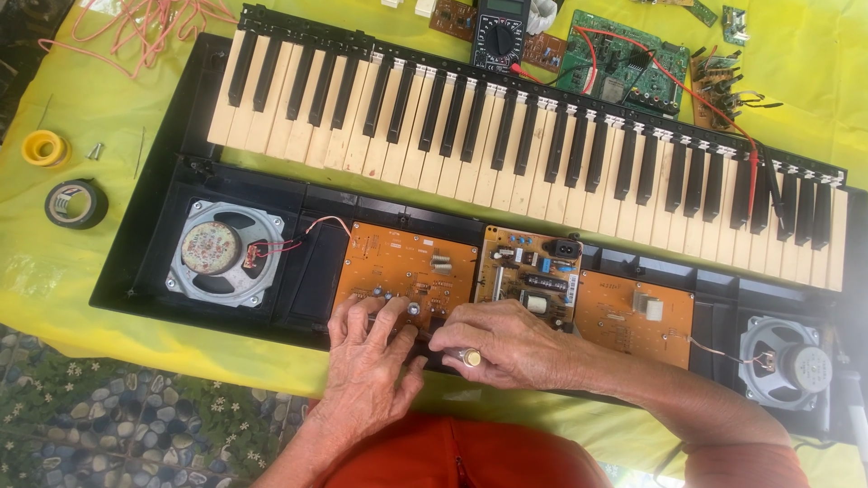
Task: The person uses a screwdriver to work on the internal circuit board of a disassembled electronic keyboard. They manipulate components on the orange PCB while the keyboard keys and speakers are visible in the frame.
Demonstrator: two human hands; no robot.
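Note:
An opened keyboard instrument [163,226] lies on a yellow cloth, its keys [506,136] facing away from me. Inside the black case sit three orange circuit boards. My left hand [369,348] rests with spread fingers on the near edge of the left board [407,267]. My right hand [502,343], a ring on one finger, touches the same board's near right corner, fingers curled and pressed against the left hand's fingertips. What lies under the fingers is hidden. The middle board [529,271] carries larger parts.
Round speakers sit at the left [221,253] and right [785,361] ends of the case. A multimeter [500,36] with red lead, a green board [624,59], black tape roll [76,203], yellow roll [43,147] and pink wire [136,27] lie around.

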